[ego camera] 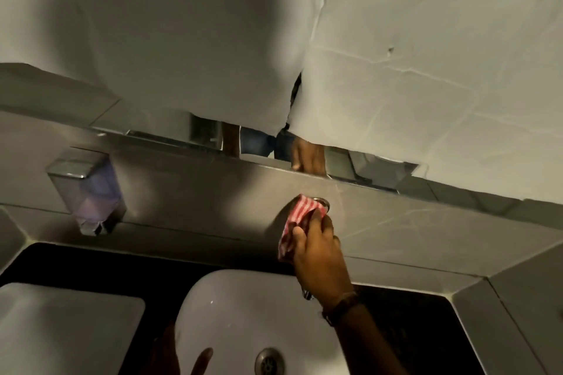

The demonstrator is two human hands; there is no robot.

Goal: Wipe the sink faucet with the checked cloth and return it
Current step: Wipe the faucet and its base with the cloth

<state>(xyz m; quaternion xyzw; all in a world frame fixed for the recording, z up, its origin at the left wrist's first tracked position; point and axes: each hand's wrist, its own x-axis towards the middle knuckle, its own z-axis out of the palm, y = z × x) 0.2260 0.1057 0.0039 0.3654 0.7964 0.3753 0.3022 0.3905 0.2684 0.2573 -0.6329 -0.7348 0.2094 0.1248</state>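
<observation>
Cloth (297, 221) — red-and-white checked, bunched — is running lengthwise from 1 o'clock down to 7, pressing on the wall-mounted faucet (323, 201). Right hand (320, 256) is gripping it; left hand (179, 356), fingers spread, is hovering at the white sink (231, 307) rim.

The checked cloth (297, 224) is soft woven fabric, red and white. The faucet (323, 202) base shows shiny chrome metal. The sink (231, 307) is glossy white ceramic, its drain (269, 362) dull metal. The soap dispenser (86, 192) on the left is clear plastic with a chrome top. Creased matt paper (426, 55) covers the far mirror (344, 167).
</observation>
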